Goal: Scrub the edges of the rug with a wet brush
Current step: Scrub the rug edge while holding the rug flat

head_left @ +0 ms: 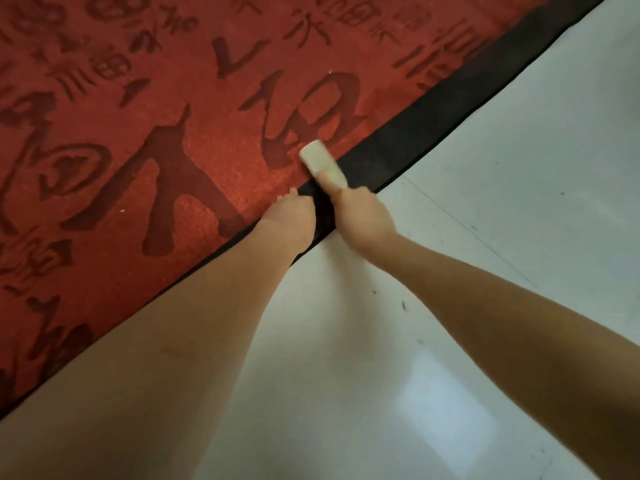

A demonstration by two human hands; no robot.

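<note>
Both hands work at the black border of a red rug on a pale tiled floor.

The right hand (362,216) grips a pale scrubbing brush (323,163), fingers curled round its near end and thumb laid along the top; the brush lies across the black border (433,109) where it meets the red rug (138,133). Just beside it, the left hand (289,216) pinches the border's edge with fingers together. The tiled floor (502,220) fills the right side.

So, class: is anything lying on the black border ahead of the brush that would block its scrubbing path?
Nothing visible. The right hand holds the brush on the black border, which runs bare ahead; the left hand rests behind it.
</note>
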